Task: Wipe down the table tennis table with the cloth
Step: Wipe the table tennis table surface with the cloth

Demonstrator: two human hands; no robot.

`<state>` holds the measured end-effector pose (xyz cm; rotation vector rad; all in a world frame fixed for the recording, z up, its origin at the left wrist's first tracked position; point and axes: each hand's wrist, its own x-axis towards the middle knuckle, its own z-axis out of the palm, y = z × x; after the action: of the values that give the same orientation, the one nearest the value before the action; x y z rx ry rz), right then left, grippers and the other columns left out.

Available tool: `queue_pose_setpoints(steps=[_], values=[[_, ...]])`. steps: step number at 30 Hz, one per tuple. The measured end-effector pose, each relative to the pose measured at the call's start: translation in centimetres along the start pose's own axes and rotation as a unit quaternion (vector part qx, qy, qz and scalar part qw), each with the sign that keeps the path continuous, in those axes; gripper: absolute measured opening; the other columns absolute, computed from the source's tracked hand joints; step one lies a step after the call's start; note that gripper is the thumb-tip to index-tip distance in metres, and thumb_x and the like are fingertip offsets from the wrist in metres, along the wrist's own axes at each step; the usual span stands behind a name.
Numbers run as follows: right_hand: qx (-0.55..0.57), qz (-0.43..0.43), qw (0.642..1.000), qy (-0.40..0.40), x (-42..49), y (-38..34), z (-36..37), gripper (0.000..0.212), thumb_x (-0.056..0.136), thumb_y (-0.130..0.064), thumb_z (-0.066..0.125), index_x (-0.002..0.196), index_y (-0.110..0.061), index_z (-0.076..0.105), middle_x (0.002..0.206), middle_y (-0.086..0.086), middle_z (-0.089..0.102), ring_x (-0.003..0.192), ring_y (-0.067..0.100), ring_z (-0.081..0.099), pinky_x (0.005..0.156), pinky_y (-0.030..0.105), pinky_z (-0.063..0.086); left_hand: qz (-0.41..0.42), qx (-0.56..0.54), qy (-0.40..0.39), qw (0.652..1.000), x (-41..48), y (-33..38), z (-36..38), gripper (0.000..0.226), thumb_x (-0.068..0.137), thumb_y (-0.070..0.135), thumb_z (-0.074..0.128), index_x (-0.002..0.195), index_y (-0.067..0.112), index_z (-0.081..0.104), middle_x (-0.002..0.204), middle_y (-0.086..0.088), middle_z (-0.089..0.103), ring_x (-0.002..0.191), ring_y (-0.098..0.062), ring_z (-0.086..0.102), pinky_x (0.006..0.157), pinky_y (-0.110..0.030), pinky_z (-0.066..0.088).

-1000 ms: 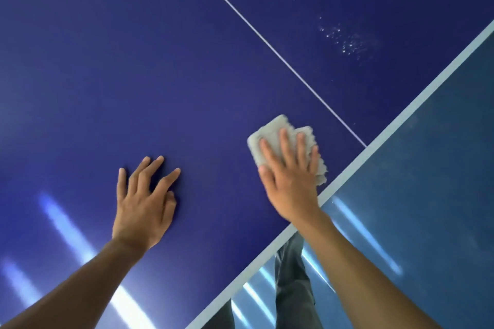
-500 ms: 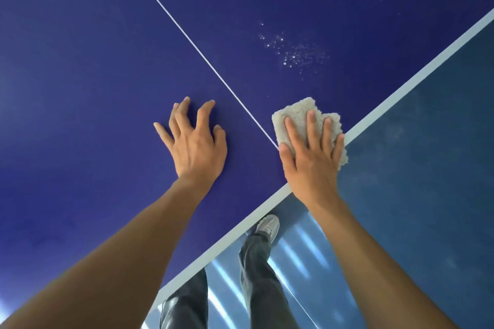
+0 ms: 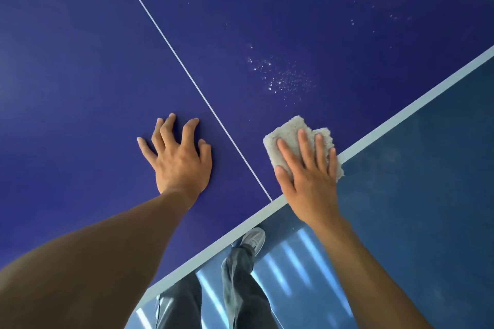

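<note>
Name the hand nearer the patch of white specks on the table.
Right. The right hand presses the cloth just short of the specks, on their side of the white centre line. The left hand rests on the table across that line, farther off.

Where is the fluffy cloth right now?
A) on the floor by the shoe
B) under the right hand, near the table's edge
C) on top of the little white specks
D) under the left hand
B: the right hand lies flat on the cloth, close to the pale edge stripe of the table, while the left hand touches bare blue surface and the white specks lie uncovered beyond the cloth.
</note>
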<state>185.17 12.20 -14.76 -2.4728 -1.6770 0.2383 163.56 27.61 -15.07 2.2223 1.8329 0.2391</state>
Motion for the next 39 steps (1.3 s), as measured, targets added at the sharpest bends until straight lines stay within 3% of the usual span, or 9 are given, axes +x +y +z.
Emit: queue_pose_setpoints(steps=[4,8,12,15,22,27,31,35,39], values=[[0.007,0.121,0.992,0.015,4.1,-3.1,-0.2,0.057,0.106,-0.052,0.030,0.162,-0.037,0.033,0.173,0.007,0.020,0.159,0.042,0.013,0.124,0.067,0.012,-0.005,0.003,-0.012,1.000,0.1,0.2,-0.2,0.048,0.097,0.040,0.034,0.143,0.032,0.045,0.160,-0.010,0.031,0.155,-0.031,0.016,0.123,-0.067,0.002],[0.012,-0.122,0.992,-0.019,1.9,-5.0,0.7,0.051,0.111,-0.049,0.033,0.161,-0.041,0.033,0.174,0.002,0.017,0.161,0.037,0.010,0.125,0.065,0.013,-0.005,0.007,-0.017,1.000,0.2,0.1,-0.2,0.048,0.097,0.042,0.036,0.143,0.032,0.044,0.160,-0.010,0.029,0.155,-0.032,0.015,0.124,-0.066,0.001],[0.008,-0.205,0.977,-0.060,-1.3,-2.1,0.5,0.051,0.112,-0.049,0.031,0.163,-0.045,0.026,0.175,-0.004,0.011,0.161,0.034,0.008,0.126,0.062,0.012,-0.010,0.007,-0.026,1.000,0.2,0.3,-0.4,0.048,0.097,0.042,0.036,0.143,0.033,0.045,0.160,-0.010,0.030,0.155,-0.032,0.016,0.123,-0.066,0.001],[-0.003,-0.156,0.984,-0.081,-0.9,1.1,-1.0,0.052,0.111,-0.050,0.030,0.162,-0.045,0.026,0.175,-0.003,0.013,0.161,0.034,0.008,0.126,0.063,0.013,-0.011,0.013,-0.035,0.999,0.3,0.2,-0.5,0.048,0.097,0.043,0.035,0.143,0.032,0.044,0.160,-0.011,0.029,0.155,-0.033,0.016,0.123,-0.068,0.002],[0.021,0.137,0.990,-0.038,6.1,1.3,-2.5,0.060,0.106,-0.048,0.026,0.162,-0.029,0.035,0.173,0.010,0.017,0.158,0.045,0.013,0.121,0.072,0.014,-0.009,0.042,-0.049,0.998,0.5,0.4,-0.6,0.049,0.096,0.041,0.037,0.144,0.031,0.046,0.161,-0.012,0.029,0.155,-0.035,0.017,0.122,-0.069,0.004],[0.011,-0.205,0.973,-0.106,4.4,-2.3,-0.9,0.053,0.112,-0.048,0.024,0.165,-0.040,0.022,0.175,0.003,0.011,0.160,0.040,0.006,0.126,0.066,0.009,-0.008,0.047,-0.034,0.998,0.4,0.3,-0.5,0.049,0.095,0.040,0.038,0.142,0.029,0.050,0.159,-0.013,0.032,0.153,-0.036,0.023,0.122,-0.069,0.004],[-0.001,-0.267,0.957,-0.115,5.6,1.2,-1.2,0.053,0.112,-0.050,0.029,0.164,-0.043,0.022,0.175,0.000,0.012,0.161,0.036,0.009,0.126,0.064,0.011,-0.014,0.050,-0.033,0.998,0.7,0.8,-1.0,0.051,0.095,0.040,0.038,0.141,0.026,0.054,0.158,-0.014,0.035,0.152,-0.037,0.026,0.122,-0.070,0.007],[-0.022,-0.195,0.974,-0.114,8.0,8.8,-3.5,0.053,0.111,-0.051,0.026,0.163,-0.038,0.029,0.174,0.004,0.016,0.160,0.039,0.010,0.125,0.066,0.012,-0.024,0.050,-0.043,0.998,0.7,1.2,-1.5,0.053,0.094,0.039,0.038,0.141,0.022,0.057,0.158,-0.016,0.036,0.152,-0.038,0.025,0.122,-0.069,0.006],[-0.033,0.010,0.995,-0.094,11.2,14.0,-5.7,0.061,0.106,-0.048,0.027,0.162,-0.026,0.035,0.173,0.012,0.017,0.157,0.046,0.016,0.120,0.074,0.018,-0.031,0.056,-0.052,0.997,0.8,1.6,-1.6,0.056,0.093,0.040,0.037,0.141,0.020,0.058,0.158,-0.017,0.035,0.153,-0.039,0.024,0.123,-0.069,0.005]])
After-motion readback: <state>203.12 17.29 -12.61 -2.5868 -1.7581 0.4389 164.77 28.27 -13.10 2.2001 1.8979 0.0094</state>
